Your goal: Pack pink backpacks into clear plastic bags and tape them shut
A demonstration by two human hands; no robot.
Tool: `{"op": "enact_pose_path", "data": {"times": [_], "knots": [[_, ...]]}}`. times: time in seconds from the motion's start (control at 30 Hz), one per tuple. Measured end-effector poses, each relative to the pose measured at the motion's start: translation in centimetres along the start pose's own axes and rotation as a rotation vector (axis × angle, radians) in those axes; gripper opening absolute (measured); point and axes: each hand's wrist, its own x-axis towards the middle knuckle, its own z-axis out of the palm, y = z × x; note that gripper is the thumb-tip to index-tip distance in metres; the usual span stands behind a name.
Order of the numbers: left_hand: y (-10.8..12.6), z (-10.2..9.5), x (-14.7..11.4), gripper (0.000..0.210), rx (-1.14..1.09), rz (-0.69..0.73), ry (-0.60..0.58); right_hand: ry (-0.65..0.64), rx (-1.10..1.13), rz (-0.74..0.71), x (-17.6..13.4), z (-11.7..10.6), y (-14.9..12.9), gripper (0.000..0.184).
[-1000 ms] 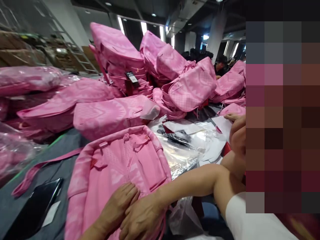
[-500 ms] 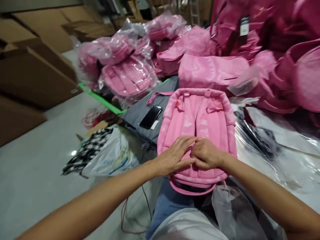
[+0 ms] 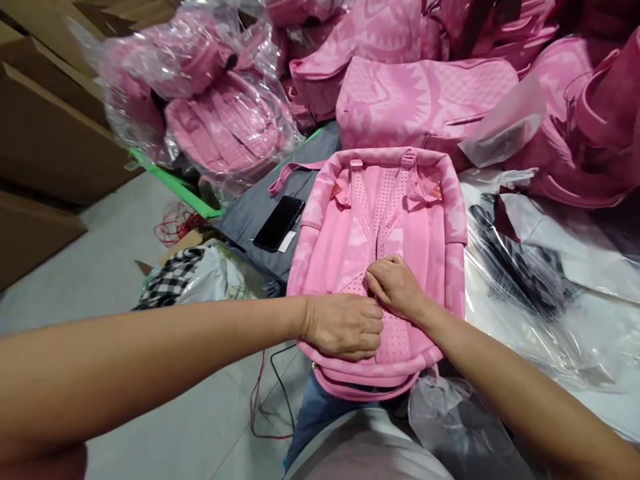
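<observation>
Pink backpack (image 3: 380,267) face-down at bench edge, straps up | left hand (image 3: 345,327) fisted, pinning lower back panel | right hand (image 3: 395,287) pinching strap webbing at centre | black phone (image 3: 278,223) beside | bagged backpacks (image 3: 220,113) piled beyond

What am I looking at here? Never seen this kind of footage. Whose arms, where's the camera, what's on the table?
There is one view, from a camera worn on a person's head, looking down at their own bare arms. No machine is involved. A pink backpack lies back-side up on the table, its lower end at the near edge. The left hand rests curled on its lower part; the right hand pinches something small at the middle, too small to identify. A black phone lies left of it. More pink backpacks, some in clear plastic bags, are piled behind.
</observation>
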Motion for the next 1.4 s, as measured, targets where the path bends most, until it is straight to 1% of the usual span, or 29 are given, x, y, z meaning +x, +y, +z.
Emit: {"op": "enact_pose_path", "data": {"times": [0.1,0.17,0.2,0.27,0.37,0.43,0.7,0.93,1.03,1.1,1.17,1.23,1.27,1.33,1.4], "knots": [[-2.1,1.5,0.1,0.034,-0.116,-0.035,-0.105,0.026,-0.027,0.008,0.3,0.3,0.0,0.028],[-3.0,2.3,-0.1,0.035,-0.145,-0.055,-0.116,0.032,-0.037,0.013,0.4,0.4,0.0,0.026],[-3.2,2.7,-0.2,0.035,-0.131,-0.05,-0.091,0.037,-0.033,0.018,0.5,0.4,0.0,0.026],[-3.3,3.0,-0.5,0.034,-0.055,0.009,0.001,0.073,-0.009,0.039,0.6,0.3,0.0,0.026],[-3.0,3.1,-1.0,0.032,0.107,0.131,0.152,0.187,0.003,0.102,0.7,0.4,0.4,0.027],[-2.8,3.0,-1.1,0.033,0.175,0.168,0.201,0.237,-0.019,0.137,0.8,0.4,0.6,0.027],[-2.8,2.8,-0.7,0.035,0.298,0.209,0.247,0.148,-0.087,0.137,1.0,0.2,0.7,0.025],[-2.6,2.6,-0.6,0.033,0.357,0.192,0.22,0.115,-0.068,0.144,1.1,0.2,0.8,0.026],[-2.4,2.4,-0.7,0.03,0.391,0.18,0.275,0.118,-0.055,0.141,1.0,0.1,0.8,0.026],[-1.9,2.0,-0.9,0.026,0.408,0.193,0.341,0.125,-0.038,0.138,0.9,-0.1,0.8,0.027],[-1.3,1.4,-0.9,0.017,0.444,0.203,0.414,0.136,-0.008,0.14,0.8,-0.2,0.9,0.028],[-0.7,0.7,-0.7,0.006,0.503,0.156,0.498,0.144,0.034,0.148,0.7,-0.3,1.1,0.028],[-0.6,0.4,-0.5,0.01,0.528,0.101,0.524,0.15,0.06,0.153,0.7,-0.3,1.2,0.029],[-0.8,0.4,0.2,0.026,0.536,-0.016,0.5,0.153,0.134,0.162,0.6,-0.3,1.4,0.029],[-1.7,1.0,0.8,0.042,0.498,-0.081,0.427,0.187,0.259,0.189,0.7,-0.2,1.6,0.032]]}}
